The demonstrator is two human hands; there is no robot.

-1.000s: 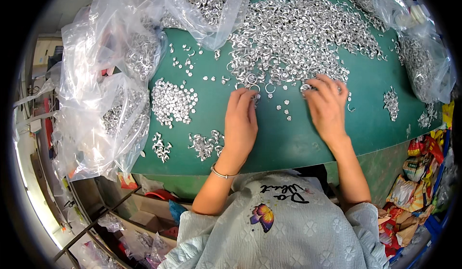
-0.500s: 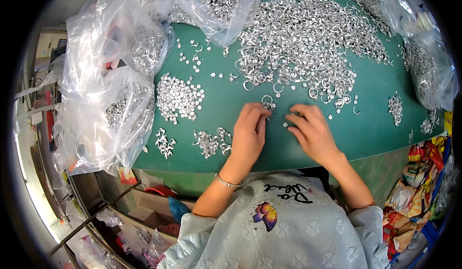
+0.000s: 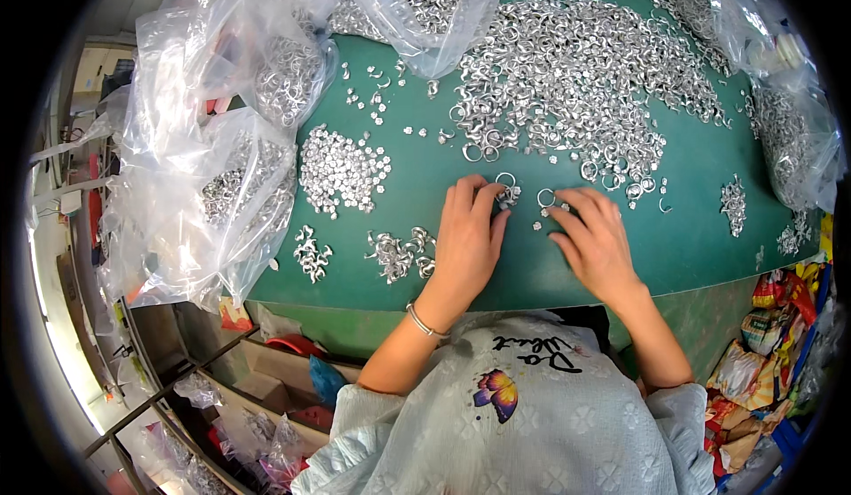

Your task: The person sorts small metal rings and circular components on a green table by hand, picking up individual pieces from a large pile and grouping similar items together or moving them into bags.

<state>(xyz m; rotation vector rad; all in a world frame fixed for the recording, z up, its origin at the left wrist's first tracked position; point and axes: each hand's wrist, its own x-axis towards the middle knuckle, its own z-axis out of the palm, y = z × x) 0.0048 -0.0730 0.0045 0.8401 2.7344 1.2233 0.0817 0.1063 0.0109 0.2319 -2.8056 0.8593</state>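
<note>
My left hand [image 3: 470, 233] rests on the green table with its fingers bent and drawn together. Its thumb and index finger close on a small cluster of silver rings [image 3: 508, 195]. To the right, my right hand [image 3: 598, 238] has curved fingers spread apart. One of its fingertips touches a single silver ring [image 3: 546, 198], and a tiny flower-shaped piece [image 3: 537, 226] lies by its thumb. Beyond both hands spreads a wide heap of silver rings [image 3: 567, 78]. A pile of small flower-shaped silver pieces [image 3: 341, 171] sits to the left.
Small piles of curved silver pieces [image 3: 390, 256] lie near the front edge of the green table [image 3: 425, 291]. Clear plastic bags of silver parts [image 3: 226, 185] line the left. Another clear bag [image 3: 780, 132] stands at right, and one [image 3: 425, 16] at the back.
A ring from the heap's near edge now lies at my right fingertips, closer to me. My left thumb and index finger have shifted around the cluster. The whole view has moved slightly.
</note>
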